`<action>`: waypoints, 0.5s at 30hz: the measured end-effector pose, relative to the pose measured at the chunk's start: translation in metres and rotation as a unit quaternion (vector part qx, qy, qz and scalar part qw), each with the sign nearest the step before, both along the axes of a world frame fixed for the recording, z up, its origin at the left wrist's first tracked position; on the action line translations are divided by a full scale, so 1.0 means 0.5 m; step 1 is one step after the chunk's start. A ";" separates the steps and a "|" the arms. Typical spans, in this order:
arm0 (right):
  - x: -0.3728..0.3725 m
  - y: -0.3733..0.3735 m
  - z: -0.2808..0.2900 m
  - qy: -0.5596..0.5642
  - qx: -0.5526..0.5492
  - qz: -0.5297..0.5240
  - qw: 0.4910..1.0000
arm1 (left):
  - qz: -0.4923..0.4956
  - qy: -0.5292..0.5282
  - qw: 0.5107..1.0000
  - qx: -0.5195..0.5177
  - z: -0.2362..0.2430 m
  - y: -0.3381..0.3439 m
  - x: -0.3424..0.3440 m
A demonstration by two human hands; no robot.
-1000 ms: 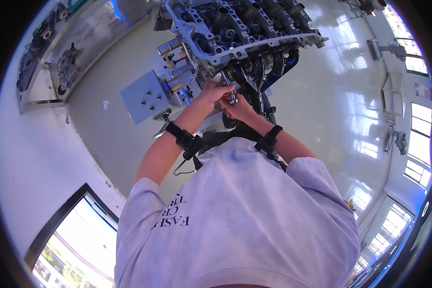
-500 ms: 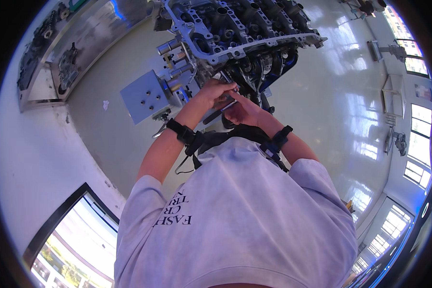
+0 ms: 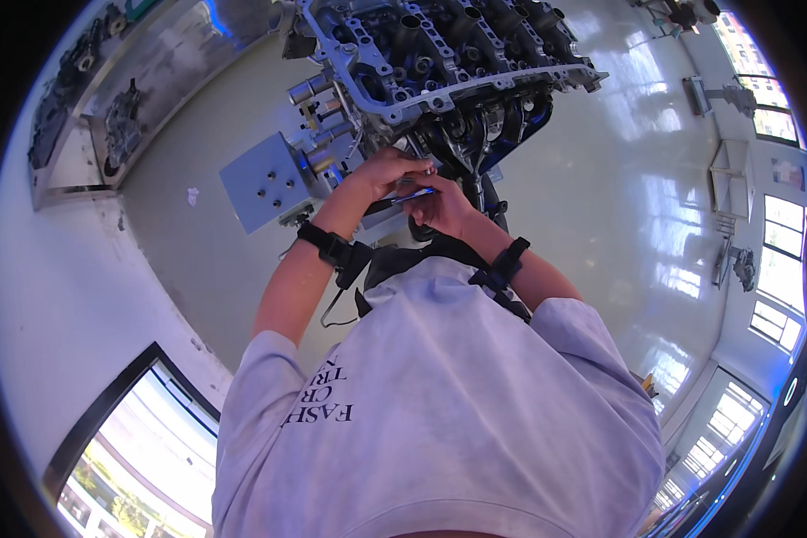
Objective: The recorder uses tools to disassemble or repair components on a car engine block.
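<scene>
Two bare hands: side by side on the near side of the engine (image 3: 448, 76), just below its curved dark pipes (image 3: 489, 125).
Left hand (image 3: 388, 175): bent fingers clasp a slim metal tool (image 3: 409, 197); part of the grip is hidden.
Right hand (image 3: 446, 212): fingers curled against the tool's right end; whether it grips or only touches, I cannot tell.
Slim metal tool: between the hands, near the engine's front left corner, slightly slanted, with a blue glint along it.
Grey plate (image 3: 264, 182): well to the left of the engine's pipes, bearing four dark studs.
Silver cylinder (image 3: 308, 90): projecting just left of the engine's rim.
White scrap (image 3: 193, 196): on the floor (image 3: 592, 197), farther left of the engine than the plate.
Black wristbands (image 3: 326, 244): one on each wrist, on the engine's near side.
</scene>
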State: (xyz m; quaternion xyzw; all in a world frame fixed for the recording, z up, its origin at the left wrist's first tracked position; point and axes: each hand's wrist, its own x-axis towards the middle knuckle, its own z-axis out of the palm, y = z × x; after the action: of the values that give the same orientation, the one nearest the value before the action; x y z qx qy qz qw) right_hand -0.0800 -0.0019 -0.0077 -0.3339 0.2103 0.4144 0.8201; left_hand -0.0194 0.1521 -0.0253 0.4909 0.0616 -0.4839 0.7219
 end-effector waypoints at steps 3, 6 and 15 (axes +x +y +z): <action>0.006 0.006 -0.003 -0.236 -0.314 0.129 0.910 | -0.008 0.002 0.999 -0.036 -0.006 0.004 0.000; 0.003 0.007 -0.003 -0.478 -0.668 0.230 0.522 | -0.001 0.003 1.000 0.002 -0.003 0.005 -0.009; -0.049 -0.032 0.063 -0.333 -0.536 0.267 0.728 | 0.261 0.064 0.960 -0.081 -0.009 -0.032 -0.040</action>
State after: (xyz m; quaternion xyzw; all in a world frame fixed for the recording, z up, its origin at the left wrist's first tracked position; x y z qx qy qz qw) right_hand -0.1044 -0.0178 0.0237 -0.8771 0.0135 0.2964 0.3777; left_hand -0.0393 0.1360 -0.0300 0.3657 0.1946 -0.3127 0.8548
